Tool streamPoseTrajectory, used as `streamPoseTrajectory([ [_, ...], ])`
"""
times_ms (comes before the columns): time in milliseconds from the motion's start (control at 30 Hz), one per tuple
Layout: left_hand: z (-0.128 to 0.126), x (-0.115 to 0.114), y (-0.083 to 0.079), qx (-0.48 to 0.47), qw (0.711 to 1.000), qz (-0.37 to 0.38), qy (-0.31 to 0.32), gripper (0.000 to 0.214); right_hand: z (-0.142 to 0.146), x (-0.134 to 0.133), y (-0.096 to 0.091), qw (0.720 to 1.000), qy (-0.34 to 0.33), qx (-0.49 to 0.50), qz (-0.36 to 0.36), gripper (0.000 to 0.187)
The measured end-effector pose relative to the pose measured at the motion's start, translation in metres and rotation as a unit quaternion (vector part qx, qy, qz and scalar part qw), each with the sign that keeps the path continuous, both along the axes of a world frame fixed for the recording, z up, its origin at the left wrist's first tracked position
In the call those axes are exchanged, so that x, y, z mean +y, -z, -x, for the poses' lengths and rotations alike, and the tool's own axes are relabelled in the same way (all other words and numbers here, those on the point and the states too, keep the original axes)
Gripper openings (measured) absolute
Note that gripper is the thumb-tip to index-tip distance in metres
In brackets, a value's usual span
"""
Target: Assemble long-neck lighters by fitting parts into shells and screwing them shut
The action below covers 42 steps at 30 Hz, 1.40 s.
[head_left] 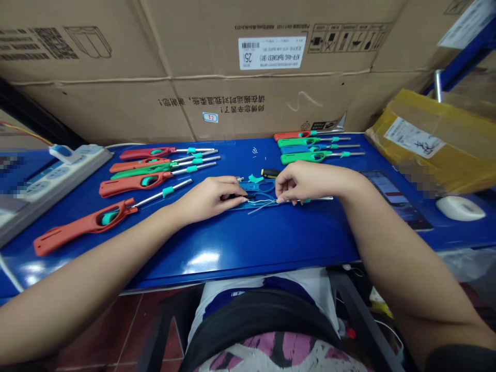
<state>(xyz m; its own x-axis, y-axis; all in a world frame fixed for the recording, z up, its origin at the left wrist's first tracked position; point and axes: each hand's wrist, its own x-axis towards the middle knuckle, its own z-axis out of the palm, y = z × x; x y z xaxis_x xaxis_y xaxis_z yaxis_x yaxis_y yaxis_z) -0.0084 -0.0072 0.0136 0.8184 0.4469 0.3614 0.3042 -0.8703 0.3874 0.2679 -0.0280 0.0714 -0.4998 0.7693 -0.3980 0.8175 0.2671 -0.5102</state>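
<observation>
My left hand (219, 195) is closed in a pinch on a small black part (250, 197), with the fingers hiding most of it. My right hand (297, 182) is also closed, its thumb and finger pinching thin pale wires (260, 201) that run between the two hands. Beneath the hands lies an opened blue lighter casing (264, 187). A metal tube (323, 198) sticks out to the right from under my right hand. Just beyond lie a loose teal trigger piece (254, 179) and a screwdriver (270, 173) with a yellow and black handle.
Several long-nosed lighters (135, 183) lie at the left, and another group (304, 147) at the back right. A power strip (58, 175) edges the left side. To the right are a phone (395, 199), a white mouse (460, 208) and a yellow-taped box (422, 139). Cardboard (217, 93) walls the back.
</observation>
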Motion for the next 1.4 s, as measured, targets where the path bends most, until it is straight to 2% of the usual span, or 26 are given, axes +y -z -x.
streamPoseTrajectory([
  [267,-0.0036,-0.0024,0.0029,-0.012,1.0,-0.006,0.025,0.017,0.0007,0.0004,-0.0007,0.998,0.011,-0.024,0.061,0.015],
  [500,-0.0044,-0.004,0.0023,-0.007,0.999,-0.003,0.04,0.019,-0.0016,0.0017,0.0009,0.991,0.035,0.018,0.126,0.014],
  [933,-0.0046,-0.0055,0.001,-0.006,0.999,-0.008,0.048,0.018,-0.0008,-0.0004,-0.0021,0.987,0.039,0.001,0.153,0.014],
  [1167,-0.0012,-0.0013,0.0005,-0.007,0.998,-0.001,0.06,0.018,0.0023,0.0047,0.003,0.983,0.048,0.0,0.176,0.029],
  [1300,-0.0001,-0.0006,-0.0013,0.001,0.998,0.005,0.056,0.019,0.0006,0.003,0.0004,0.985,0.022,0.004,0.169,0.029],
  [1400,0.0005,-0.0009,-0.0027,0.004,0.999,0.005,0.053,0.019,-0.0046,0.0021,-0.0029,0.99,-0.022,-0.008,0.14,0.029],
])
